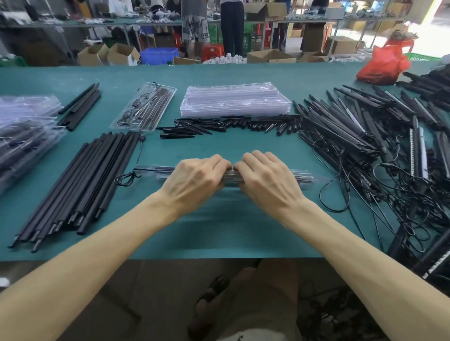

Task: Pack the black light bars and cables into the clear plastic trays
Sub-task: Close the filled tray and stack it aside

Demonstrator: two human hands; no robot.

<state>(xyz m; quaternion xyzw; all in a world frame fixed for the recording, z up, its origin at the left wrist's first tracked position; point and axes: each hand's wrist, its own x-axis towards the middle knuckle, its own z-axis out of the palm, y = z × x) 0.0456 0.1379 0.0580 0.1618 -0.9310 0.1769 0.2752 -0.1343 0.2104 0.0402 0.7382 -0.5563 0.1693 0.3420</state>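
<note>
- Centrally on the green table [216, 228], a long clear tray [305, 176] lies crosswise, with dark bars showing inside it.
- The left hand [198, 179] and right hand [267, 179] sit side by side on the tray's middle, knuckles almost touching. Both have their fingers curled over its far edge and clamped on it.
- A looped black cable [125, 179] lies at the tray's 9 o'clock end.
- At 12 o'clock stands a stack of empty trays [234, 99], with a row of short black spikes [233, 123] just in front of it.
- At 11 o'clock one packed tray [144, 107] lies by itself.
- At 8 o'clock lies a bundle of black rods [83, 185]; a smaller bundle [79, 106] lies at 10 o'clock.
- At 9 o'clock, on the table's edge, sits a pile of filled trays [21, 127].
- From 1 to 4 o'clock spreads a heap of light bars [360, 124] tangled with loose cables [386, 191].
- Far off at 1 o'clock rests a red bag [383, 66].
</note>
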